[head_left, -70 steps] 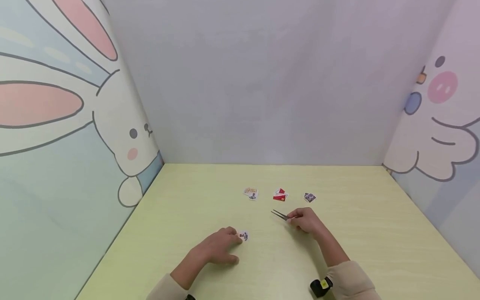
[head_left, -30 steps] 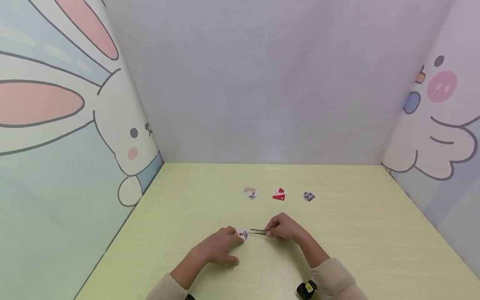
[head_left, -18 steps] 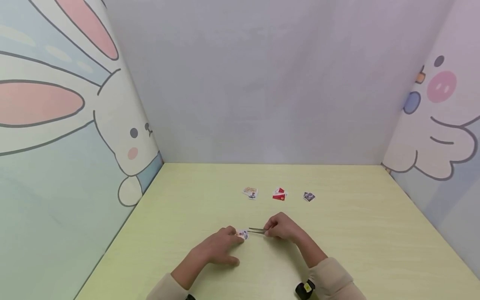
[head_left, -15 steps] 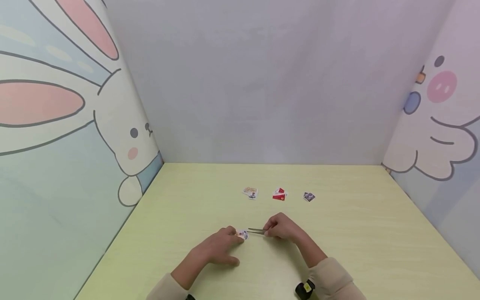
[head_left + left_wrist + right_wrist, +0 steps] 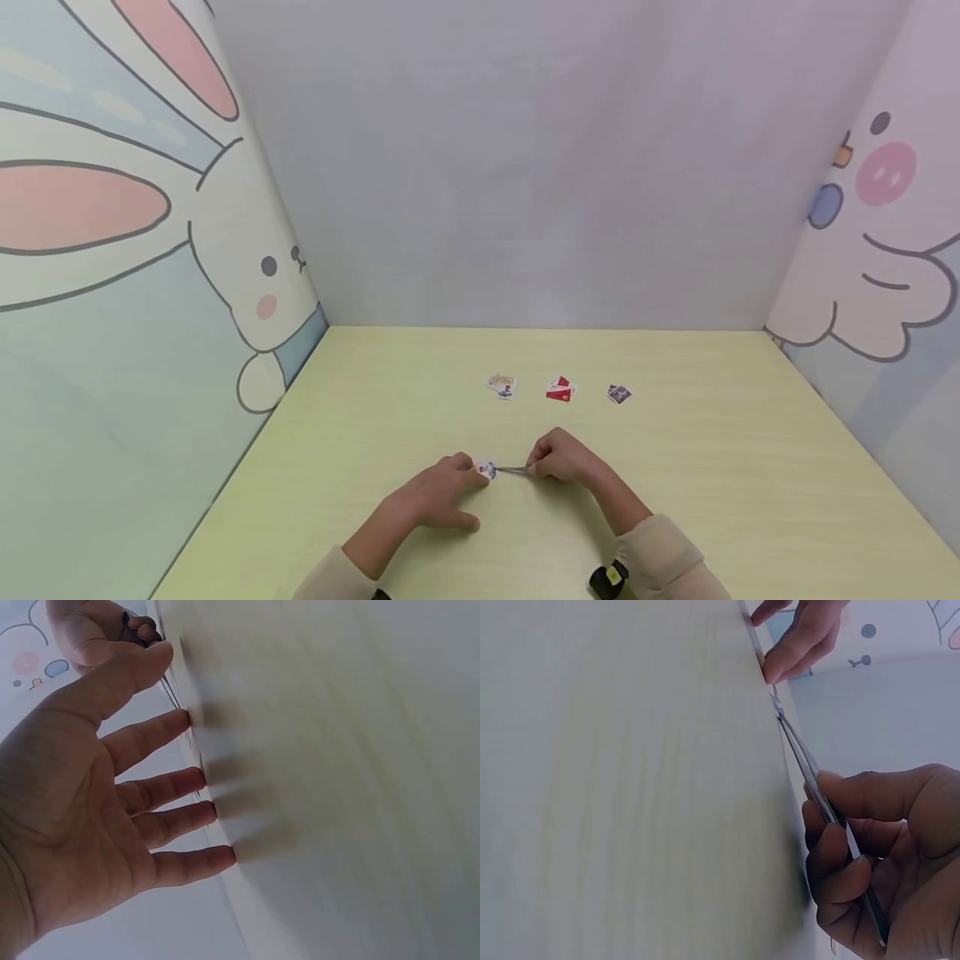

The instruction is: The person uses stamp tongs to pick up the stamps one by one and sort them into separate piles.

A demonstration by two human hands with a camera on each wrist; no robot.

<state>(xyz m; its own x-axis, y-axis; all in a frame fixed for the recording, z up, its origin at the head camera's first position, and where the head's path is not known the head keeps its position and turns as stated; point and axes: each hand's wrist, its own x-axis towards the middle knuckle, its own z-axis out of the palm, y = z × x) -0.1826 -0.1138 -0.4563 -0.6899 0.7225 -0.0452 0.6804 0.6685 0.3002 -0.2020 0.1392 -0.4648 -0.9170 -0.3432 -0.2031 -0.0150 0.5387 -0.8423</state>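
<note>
A pair of metal tweezers [image 5: 814, 784] is pinched between the thumb and fingers of my right hand [image 5: 562, 457]. Their tips have come together at the right edge of a small printed sticker [image 5: 487, 469] on the table. Whether they grip that edge I cannot tell. My left hand [image 5: 437, 494] has its fingers spread, with fingertips resting on the table and on the sticker's left part, hiding some of it. In the left wrist view the straight fingers [image 5: 172, 782] touch the tabletop.
Farther back on the pale yellow table [image 5: 375, 400] lie three small groups of stickers: an orange and white group [image 5: 502, 386], a red and white group [image 5: 559, 390] and a dark group [image 5: 618, 394]. A grey wall [image 5: 525, 167] stands behind.
My right hand has brought the tweezers left and nearer to me, up to the sticker. Their tips, apart half a second ago, are now together. My left hand has stayed in place.
</note>
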